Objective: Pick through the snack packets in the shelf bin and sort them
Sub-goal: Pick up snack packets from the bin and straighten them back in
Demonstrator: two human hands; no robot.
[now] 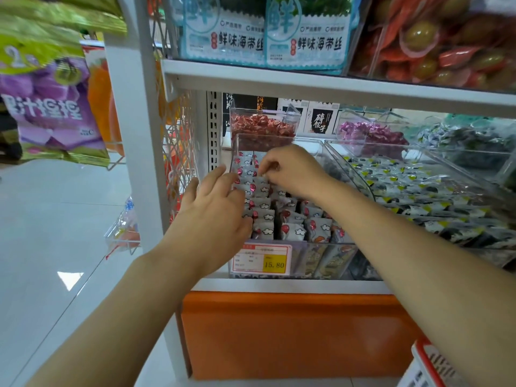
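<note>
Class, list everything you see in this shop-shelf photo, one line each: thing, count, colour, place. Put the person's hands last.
clear bin: one, transparent, middle shelf, front left
snack packets: many, white with red balloons, in that bin
price tag: one, red-white-yellow, bin's front
yellow-cornered packets: many, white and dark, bin to the right
red sweets: many, red, rear bin
purple sweets: many, purple, rear bin further right
seaweed packs: two, teal-white, top shelf
hanging bags: at least two, green-purple, far left
orange panel: one, orange, below the shelf
left hand: one, fingers straight, touching packets at bin's left
right hand: one, pinching a packet further back
</note>
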